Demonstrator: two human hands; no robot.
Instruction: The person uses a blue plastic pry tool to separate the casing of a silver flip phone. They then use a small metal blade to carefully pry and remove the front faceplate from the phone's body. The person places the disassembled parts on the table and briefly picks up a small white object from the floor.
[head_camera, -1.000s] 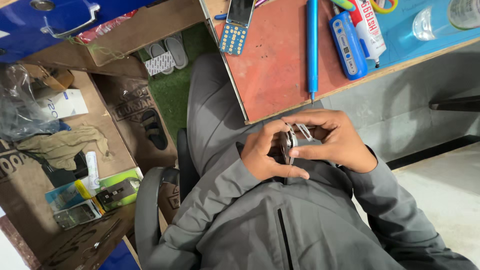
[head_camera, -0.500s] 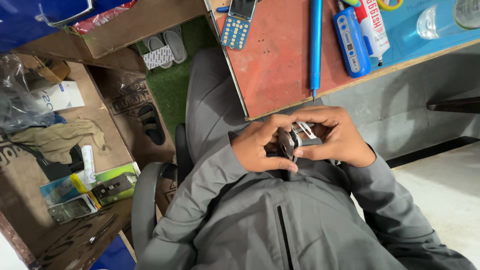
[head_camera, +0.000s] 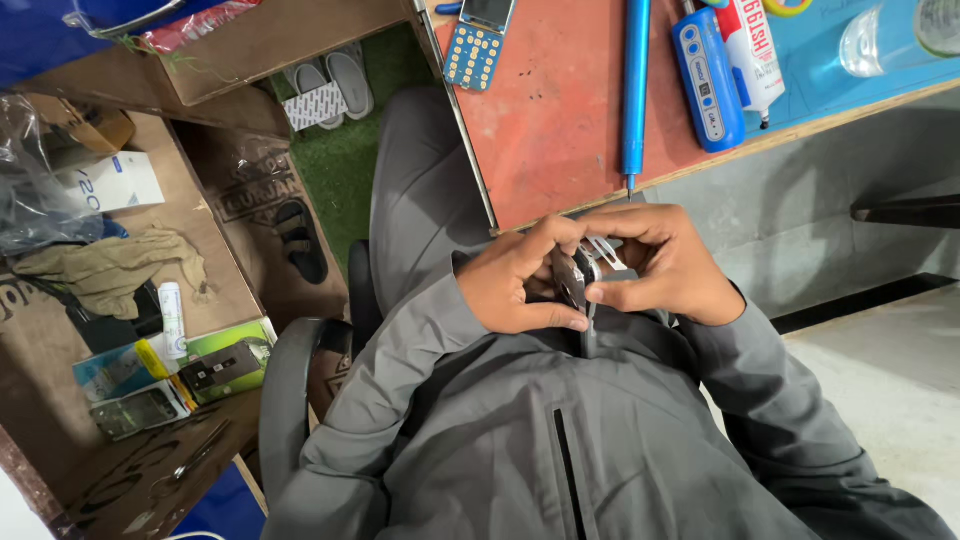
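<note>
While seated, left hand (head_camera: 515, 285) and right hand (head_camera: 670, 265) pinch one small grey device (head_camera: 585, 275) (two hands, one item).

Two hands (head_camera: 520, 285) (head_camera: 675, 265), one small device (head_camera: 580, 278) (dark), one blue screwdriver (head_camera: 635, 85)

The person wears a plain grey jacket (head_camera: 560, 430) with long sleeves reaching the wrists of both bare hands, and a dark zip line running down the front (lower middle of the frame). Matching grey trousers (head_camera: 420, 190) cover the legs above.
</note>
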